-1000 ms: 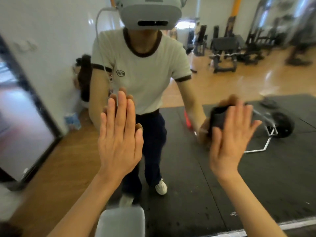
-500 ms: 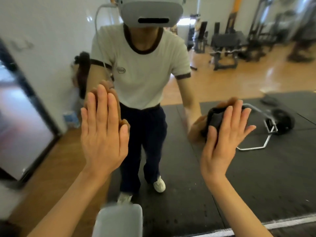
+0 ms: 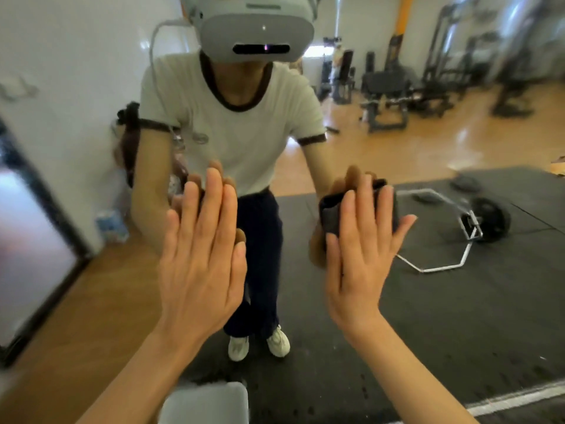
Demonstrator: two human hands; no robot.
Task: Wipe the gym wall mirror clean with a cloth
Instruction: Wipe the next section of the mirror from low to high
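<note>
A person stands close to a gym wall mirror (image 3: 428, 301), both bare arms raised to the glass. The right hand (image 3: 359, 255) lies flat with straight, slightly spread fingers, pressing a dark folded cloth (image 3: 331, 209) against the mirror — the cloth shows above and to the inner side of the fingers, trapped between palm and glass rather than gripped. The left hand (image 3: 200, 258) is also flat, fingers straight and together, palm against the glass, holding nothing; it sits beside the right hand at about the same height, with a gap between them.

Compared with a second ago, the right hand and its cloth have slid inward, toward the left hand, and sit a little lower against the reflected scene; the reflected barbell frame (image 3: 443, 240), which was partly behind the fingers, now lies well off to the outer side of the right hand. The left hand drifted outward half a second ago and has now come back toward the centre.

This reads as a sideways wiping stroke under way, the cloth sweeping across the patch in front of the person's reflected body (image 3: 238, 123). The frame is too blurred to show smears, so how much glass is left to clean cannot be judged
</note>
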